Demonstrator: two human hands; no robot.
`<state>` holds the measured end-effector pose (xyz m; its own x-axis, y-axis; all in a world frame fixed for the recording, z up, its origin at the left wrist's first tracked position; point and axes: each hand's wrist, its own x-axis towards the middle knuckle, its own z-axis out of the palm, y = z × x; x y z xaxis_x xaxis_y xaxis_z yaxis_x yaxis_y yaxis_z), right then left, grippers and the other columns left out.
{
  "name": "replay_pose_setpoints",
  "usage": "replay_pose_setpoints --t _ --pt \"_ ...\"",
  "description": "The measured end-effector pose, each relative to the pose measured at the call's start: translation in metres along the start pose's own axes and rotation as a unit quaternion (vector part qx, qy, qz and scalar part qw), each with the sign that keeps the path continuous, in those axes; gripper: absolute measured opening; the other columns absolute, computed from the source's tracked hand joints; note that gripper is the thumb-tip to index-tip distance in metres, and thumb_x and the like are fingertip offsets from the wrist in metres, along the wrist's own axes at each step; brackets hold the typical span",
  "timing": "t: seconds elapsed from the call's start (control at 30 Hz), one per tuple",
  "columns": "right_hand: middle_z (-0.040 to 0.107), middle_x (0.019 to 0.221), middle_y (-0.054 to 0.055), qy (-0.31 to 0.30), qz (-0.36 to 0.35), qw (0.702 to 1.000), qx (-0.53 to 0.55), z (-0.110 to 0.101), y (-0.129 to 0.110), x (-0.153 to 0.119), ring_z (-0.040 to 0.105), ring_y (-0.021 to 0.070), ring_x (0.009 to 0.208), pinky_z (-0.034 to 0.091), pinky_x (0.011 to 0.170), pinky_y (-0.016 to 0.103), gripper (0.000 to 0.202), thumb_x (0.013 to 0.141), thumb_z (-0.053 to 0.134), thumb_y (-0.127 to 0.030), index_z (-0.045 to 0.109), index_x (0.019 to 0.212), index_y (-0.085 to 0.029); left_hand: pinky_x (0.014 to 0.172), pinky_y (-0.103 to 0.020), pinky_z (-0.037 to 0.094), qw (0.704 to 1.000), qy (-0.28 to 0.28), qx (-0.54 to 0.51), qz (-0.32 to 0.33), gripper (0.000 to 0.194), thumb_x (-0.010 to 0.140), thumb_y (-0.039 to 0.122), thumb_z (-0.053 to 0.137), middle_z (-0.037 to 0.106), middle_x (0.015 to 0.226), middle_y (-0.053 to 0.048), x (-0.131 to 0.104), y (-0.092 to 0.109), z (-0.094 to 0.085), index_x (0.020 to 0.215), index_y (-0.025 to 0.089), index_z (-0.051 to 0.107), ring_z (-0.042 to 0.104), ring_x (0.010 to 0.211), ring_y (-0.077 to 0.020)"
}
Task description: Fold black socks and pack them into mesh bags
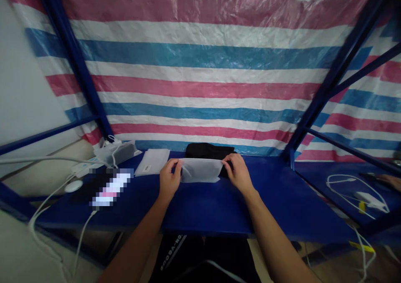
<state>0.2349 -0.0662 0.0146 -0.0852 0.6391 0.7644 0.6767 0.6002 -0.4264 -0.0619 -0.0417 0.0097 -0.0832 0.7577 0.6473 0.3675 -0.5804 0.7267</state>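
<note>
A translucent, frosted plastic bag point(200, 170) is stretched between my two hands above the blue table. My left hand point(170, 177) pinches its upper left corner between thumb and fingers. At the upper right corner, my right hand point(237, 170) grips it the same way. Just behind the bag lies a black folded item point(208, 150), partly hidden by the bag and my right hand. Another frosted bag point(153, 161) with a small label lies flat to the left of my left hand.
On the blue table point(206, 216), a blurred-out lit screen point(112, 187), a round white disc point(73, 186) and cables are at the left. Blue metal posts point(70, 57) frame a striped sheet point(200, 57). Another person's hand point(391, 182) shows far right, near a white cable.
</note>
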Motion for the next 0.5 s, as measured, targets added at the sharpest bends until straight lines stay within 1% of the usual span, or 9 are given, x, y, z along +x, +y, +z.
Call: replay_pose_setpoints --t 0.07,0.13,0.23,0.27,0.3,0.33,0.4,0.43,0.5 --pt "0.066 0.104 0.01 0.002 0.04 0.999 0.033 0.003 0.0 -0.002 0.064 0.0279 0.097 0.054 0.089 0.045 0.02 0.109 0.05 -0.04 0.063 0.106 -0.024 0.084 -0.031 0.055 0.997 -0.03 -0.055 -0.054 0.029 0.099 0.05 0.066 0.075 0.095 -0.005 0.003 -0.008 -0.001 0.099 0.022 0.075 0.071 0.09 -0.0231" --pt "0.064 0.101 0.008 -0.001 0.07 0.995 0.075 0.008 -0.002 -0.003 0.065 0.0252 0.088 0.055 0.082 0.041 0.023 0.109 0.049 -0.044 0.06 0.104 -0.025 0.081 -0.031 0.055 0.987 -0.082 -0.103 -0.088 0.032 0.093 0.051 0.074 0.077 0.101 -0.006 0.005 -0.013 0.0 0.105 0.022 0.076 0.072 0.093 -0.0238" --pt "0.064 0.098 0.006 -0.017 0.107 0.985 0.133 0.016 -0.004 -0.004 0.066 0.0223 0.076 0.057 0.075 0.04 0.026 0.108 0.05 -0.049 0.058 0.102 -0.025 0.078 -0.032 0.055 0.979 -0.163 -0.091 -0.082 0.032 0.087 0.051 0.08 0.079 0.106 -0.008 0.005 -0.014 0.001 0.103 0.023 0.081 0.072 0.093 -0.0249" --pt "0.065 0.097 0.006 -0.021 0.12 0.981 0.151 0.018 -0.004 -0.004 0.067 0.0222 0.074 0.058 0.072 0.04 0.026 0.107 0.051 -0.05 0.058 0.103 -0.025 0.079 -0.032 0.056 0.978 -0.18 -0.075 -0.073 0.031 0.088 0.051 0.079 0.08 0.105 -0.008 0.005 -0.013 0.0 0.099 0.023 0.083 0.072 0.093 -0.0255" --pt "0.066 0.096 0.006 -0.022 0.132 0.977 0.168 0.02 -0.003 -0.005 0.068 0.0227 0.074 0.059 0.071 0.039 0.028 0.106 0.053 -0.052 0.059 0.105 -0.025 0.08 -0.033 0.056 0.979 -0.183 -0.059 -0.068 0.03 0.089 0.052 0.077 0.081 0.104 -0.007 0.005 -0.012 -0.002 0.096 0.024 0.084 0.073 0.094 -0.0264" --pt "0.067 0.095 0.006 -0.02 0.143 0.973 0.18 0.021 -0.002 -0.005 0.069 0.0236 0.076 0.06 0.069 0.039 0.029 0.105 0.055 -0.054 0.059 0.107 -0.025 0.083 -0.034 0.056 0.981 -0.172 -0.046 -0.072 0.031 0.09 0.053 0.075 0.081 0.103 -0.007 0.006 -0.011 -0.006 0.096 0.024 0.085 0.073 0.096 -0.0276" --pt "0.069 0.095 0.006 -0.014 0.159 0.969 0.191 0.022 0.0 -0.006 0.072 0.0255 0.08 0.061 0.068 0.039 0.032 0.104 0.058 -0.056 0.06 0.112 -0.025 0.086 -0.034 0.057 0.986 -0.125 -0.034 -0.103 0.034 0.091 0.055 0.073 0.082 0.103 -0.007 0.011 -0.012 -0.017 0.099 0.024 0.086 0.074 0.099 -0.0291" --pt "0.069 0.095 0.006 -0.013 0.164 0.968 0.19 0.023 0.001 -0.006 0.073 0.0259 0.082 0.061 0.067 0.039 0.033 0.104 0.058 -0.057 0.06 0.113 -0.025 0.086 -0.034 0.057 0.987 -0.096 -0.035 -0.124 0.037 0.091 0.057 0.073 0.083 0.103 -0.007 0.016 -0.015 -0.026 0.102 0.023 0.086 0.074 0.098 -0.0288" --pt "0.07 0.095 0.006 -0.015 0.166 0.97 0.179 0.023 0.001 -0.007 0.073 0.0256 0.083 0.061 0.068 0.038 0.033 0.104 0.057 -0.056 0.061 0.113 -0.025 0.08 -0.032 0.057 0.985 -0.03 -0.051 -0.161 0.045 0.089 0.059 0.073 0.083 0.101 -0.007 0.031 -0.026 -0.049 0.107 0.02 0.084 0.074 0.09 -0.0259"
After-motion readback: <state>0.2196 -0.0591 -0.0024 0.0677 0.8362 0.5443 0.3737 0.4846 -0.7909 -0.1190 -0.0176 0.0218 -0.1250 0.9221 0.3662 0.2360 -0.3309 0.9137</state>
